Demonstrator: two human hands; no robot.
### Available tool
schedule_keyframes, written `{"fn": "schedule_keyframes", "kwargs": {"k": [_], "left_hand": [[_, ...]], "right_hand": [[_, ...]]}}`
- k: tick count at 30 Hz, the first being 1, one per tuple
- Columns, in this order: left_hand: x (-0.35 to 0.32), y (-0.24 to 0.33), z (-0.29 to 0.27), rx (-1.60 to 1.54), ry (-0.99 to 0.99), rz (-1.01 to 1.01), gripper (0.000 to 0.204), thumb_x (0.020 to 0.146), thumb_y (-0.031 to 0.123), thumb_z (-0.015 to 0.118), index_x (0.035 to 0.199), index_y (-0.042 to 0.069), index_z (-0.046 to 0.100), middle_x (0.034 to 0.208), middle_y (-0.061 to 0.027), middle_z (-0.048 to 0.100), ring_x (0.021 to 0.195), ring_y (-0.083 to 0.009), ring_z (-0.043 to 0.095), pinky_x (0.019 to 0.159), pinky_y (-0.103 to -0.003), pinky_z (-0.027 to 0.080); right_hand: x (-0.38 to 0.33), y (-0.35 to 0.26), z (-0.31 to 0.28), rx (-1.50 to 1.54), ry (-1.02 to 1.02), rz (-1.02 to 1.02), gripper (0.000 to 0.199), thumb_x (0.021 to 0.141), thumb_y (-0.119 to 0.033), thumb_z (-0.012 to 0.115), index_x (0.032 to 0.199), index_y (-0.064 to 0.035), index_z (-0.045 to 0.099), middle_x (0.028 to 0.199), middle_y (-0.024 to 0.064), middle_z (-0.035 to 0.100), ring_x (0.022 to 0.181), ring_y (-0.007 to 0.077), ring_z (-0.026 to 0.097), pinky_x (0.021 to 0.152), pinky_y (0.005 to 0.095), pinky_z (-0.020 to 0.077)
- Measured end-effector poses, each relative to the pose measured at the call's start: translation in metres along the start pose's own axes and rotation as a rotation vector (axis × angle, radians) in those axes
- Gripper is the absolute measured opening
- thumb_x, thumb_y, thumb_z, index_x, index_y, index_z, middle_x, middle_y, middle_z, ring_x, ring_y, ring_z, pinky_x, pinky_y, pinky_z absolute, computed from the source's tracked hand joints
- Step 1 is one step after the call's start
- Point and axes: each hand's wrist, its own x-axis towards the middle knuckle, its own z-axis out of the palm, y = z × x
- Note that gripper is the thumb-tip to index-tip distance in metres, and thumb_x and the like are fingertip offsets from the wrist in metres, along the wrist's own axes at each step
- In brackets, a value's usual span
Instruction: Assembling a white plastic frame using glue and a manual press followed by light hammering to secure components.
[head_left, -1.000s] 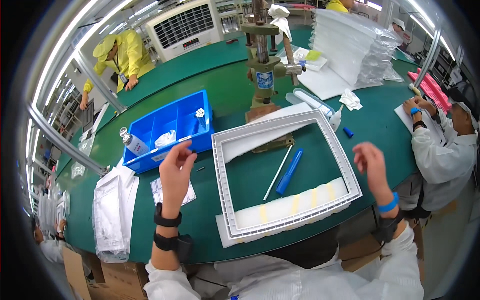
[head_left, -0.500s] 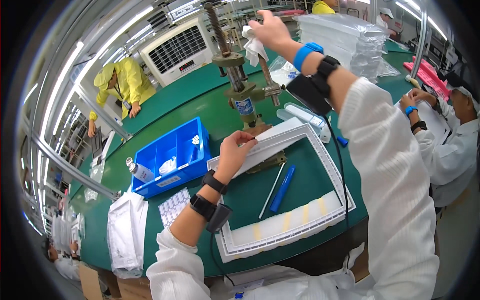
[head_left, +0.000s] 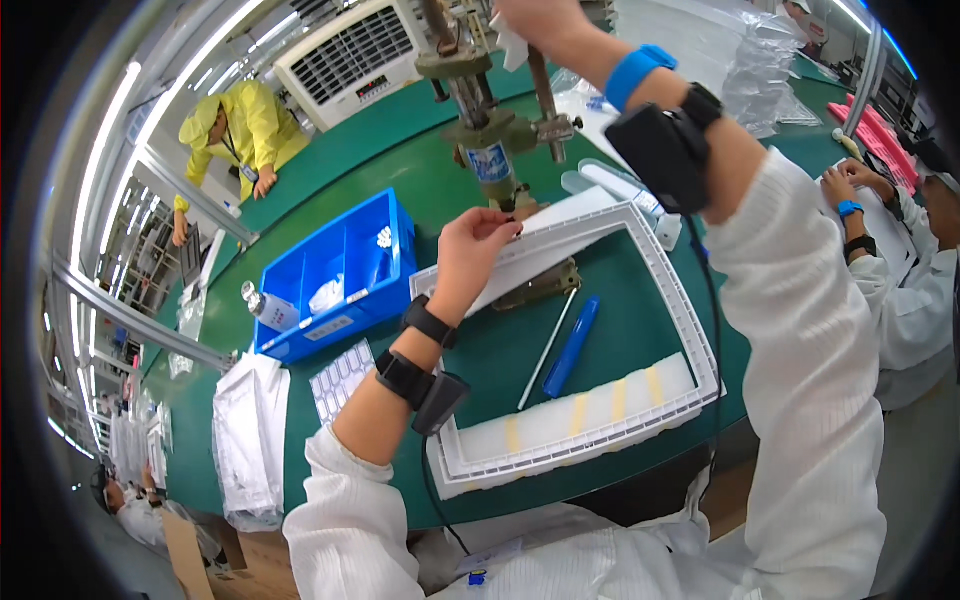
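The green desk [head_left: 420, 190] carries everything, and the biggest piece on it is the white rectangular frame [head_left: 690, 330], lying flat with its far left corner pushed in under the small hand press [head_left: 490, 130]. Inside the frame lie a blue pen-like tool [head_left: 572, 346] and a thin metal rod [head_left: 547, 349], side by side and clear of the press. Left of the frame sits a blue parts bin [head_left: 340, 265] with a small bottle [head_left: 268, 308] at its near corner, and nearer the desk edge a stack of clear bags [head_left: 250, 440].

The right hand [head_left: 540, 18] is raised to the top of the press, closed around its lever along with a bit of white cloth or paper; the grip itself is partly cut off by the picture edge. The left hand [head_left: 472, 250] pinches the frame's corner right at the press base, fingertips touching the white edge.

To do this well, I judge the frame corner must sit square and fully home under the ram before the lever comes down, the frame flat on the desk and not tilted. The left fingertips look very near the ram's path, so they should hold just outside it. A slow, even pull seems safer than a jerk.
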Motion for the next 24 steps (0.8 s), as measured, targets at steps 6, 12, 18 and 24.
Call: {"fn": "schedule_keyframes", "kwargs": {"k": [6,12,18,24], "left_hand": [[0.005,0.005,0.017,0.166,-0.019,0.086,0.021,0.081,0.012,0.078,0.095,-0.002,0.072,0.084,-0.0107,0.076,0.077,-0.0133,0.071,0.071,-0.025,0.053],[-0.002,0.012,0.017,0.246,-0.047,0.040,0.025,0.085,0.012,0.076,0.101,-0.005,0.069,0.092,-0.0110,0.076,0.085,-0.0124,0.070,0.077,-0.024,0.052],[-0.006,0.011,0.022,0.375,-0.017,0.132,0.031,0.082,0.019,0.078,0.102,-0.004,0.073,0.091,-0.0131,0.076,0.084,-0.0162,0.071,0.078,-0.029,0.053],[-0.007,0.009,0.024,0.468,0.029,0.182,0.032,0.081,0.022,0.078,0.101,-0.003,0.075,0.091,-0.0165,0.075,0.084,-0.0210,0.073,0.079,-0.032,0.054]], "right_hand": [[-0.030,-0.045,-0.028,0.045,0.064,-0.257,0.019,0.095,-0.020,0.059,0.103,-0.0032,0.053,0.077,0.0092,0.061,0.058,0.0195,0.057,0.057,0.0350,0.0477],[-0.061,-0.065,-0.033,0.137,0.017,-0.246,0.018,0.095,-0.018,0.058,0.104,-0.0040,0.053,0.075,0.0066,0.059,0.057,0.0161,0.054,0.055,0.0328,0.0460],[-0.089,-0.077,-0.043,0.192,0.010,-0.197,0.016,0.096,-0.017,0.058,0.104,-0.0047,0.053,0.074,0.0039,0.056,0.056,0.0126,0.052,0.053,0.0306,0.0443],[-0.089,-0.072,-0.039,0.155,0.038,-0.288,0.013,0.096,-0.015,0.056,0.105,-0.0062,0.051,0.075,0.0005,0.052,0.059,0.0073,0.048,0.052,0.0258,0.0413]]}}
